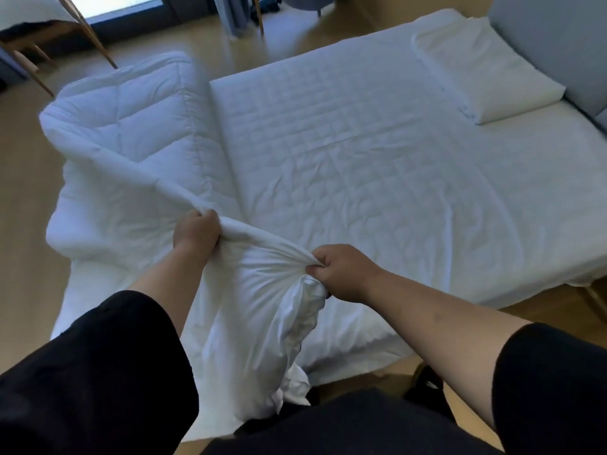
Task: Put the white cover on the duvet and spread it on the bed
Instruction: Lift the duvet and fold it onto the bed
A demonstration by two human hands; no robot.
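A quilted white duvet [124, 133] hangs over the left end of the bed [492, 192], partly folded. The thin white cover [345, 165] lies flat across the mattress, and its near part is bunched up in front of me. My left hand [197, 233] is closed on a gathered edge of white fabric that runs up toward the duvet. My right hand [341, 270] is clenched on a bunched corner of fabric [305, 297] a little lower and to the right. The cloth stretches taut between both hands. Whether the duvet's corner is inside that bunch is hidden.
A white pillow [486, 70] lies at the far right by the grey headboard [551, 37]. Wooden floor [26, 198] surrounds the bed. A wooden chair [65, 31] stands at the far left near the window, and a curtain [230, 11] hangs beyond the bed.
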